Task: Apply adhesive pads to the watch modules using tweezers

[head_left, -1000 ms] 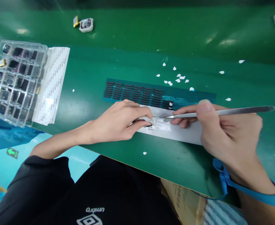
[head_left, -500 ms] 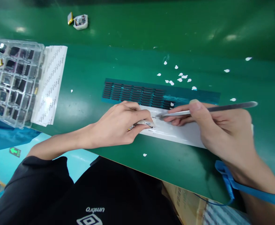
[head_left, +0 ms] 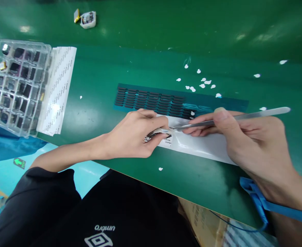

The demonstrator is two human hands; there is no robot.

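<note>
Between the thumb and fingers of my left hand [head_left: 137, 135] is a small white device [head_left: 163, 131], held just above a white sheet [head_left: 199, 142]. Metal tweezers [head_left: 261, 113] lie in the grip of my right hand [head_left: 256, 140], their tip pointing left and ending close to the device's upper right edge. Small black print shows on the sheet by the device. Whether the tips hold anything is too small to tell. Behind the sheet lies a blue film [head_left: 217, 103] with rows of black strips.
A clear compartment box [head_left: 19, 85] of small parts stands at the left beside printed white sheets [head_left: 59, 89]. An opened white device [head_left: 88, 20] with a yellow battery lies at the back. Several small white stickers [head_left: 207, 82] are scattered behind the film.
The device in my left hand has tilted, showing more of its dark inside. The tweezer tip is now nearer to it. The whole view has shifted slightly.
</note>
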